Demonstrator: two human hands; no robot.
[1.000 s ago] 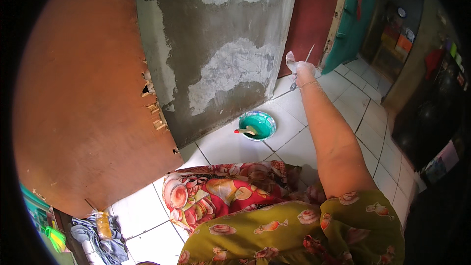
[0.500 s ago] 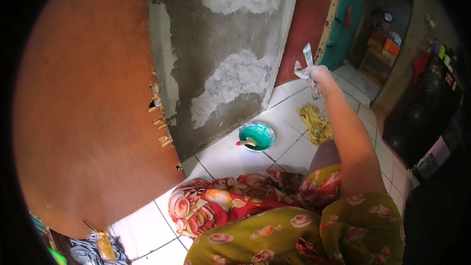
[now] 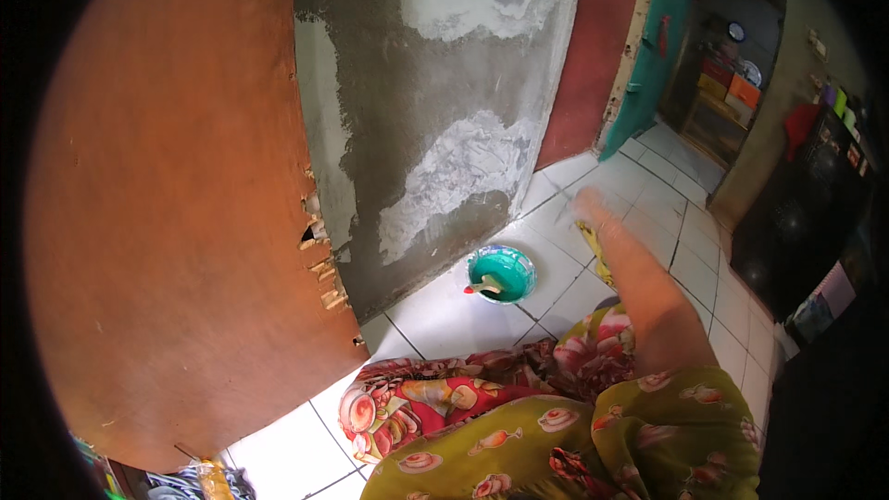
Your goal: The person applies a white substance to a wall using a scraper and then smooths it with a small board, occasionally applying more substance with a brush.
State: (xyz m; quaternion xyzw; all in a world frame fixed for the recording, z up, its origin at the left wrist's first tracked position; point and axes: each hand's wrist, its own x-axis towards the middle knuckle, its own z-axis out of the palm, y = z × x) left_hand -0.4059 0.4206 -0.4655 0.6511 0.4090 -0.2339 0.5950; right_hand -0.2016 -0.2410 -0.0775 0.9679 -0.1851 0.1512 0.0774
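a green bowl (image 3: 508, 264) with a red-tipped tool (image 3: 485, 286) sits on white tiles (image 3: 435, 319), a yellow cloth (image 3: 593, 245) beside the right hand (image 3: 593, 205), whose grip blur hides, and pale patches (image 3: 463, 167) seem to leave much grey wall (image 3: 417, 93) uncovered.

The round bowl (image 3: 505, 253) has a whitish rim flecked with blue and a bright teal-green inside, against which lies a pale-handled tool (image 3: 488, 286) with a red tip, while the crumpled cloth (image 3: 593, 248) on the floor is mustard yellow. White square floor tiles (image 3: 431, 319) with dark joint lines run below a brownish-grey plastered wall (image 3: 370, 130) blotched with white, an orange-brown wooden panel (image 3: 176, 204), a dull maroon panel (image 3: 593, 46) and a teal-green door (image 3: 659, 46). The olive-green garment (image 3: 505, 417) carries pink and orange cup and glass motifs, beside crimson patterned fabric (image 3: 444, 393).
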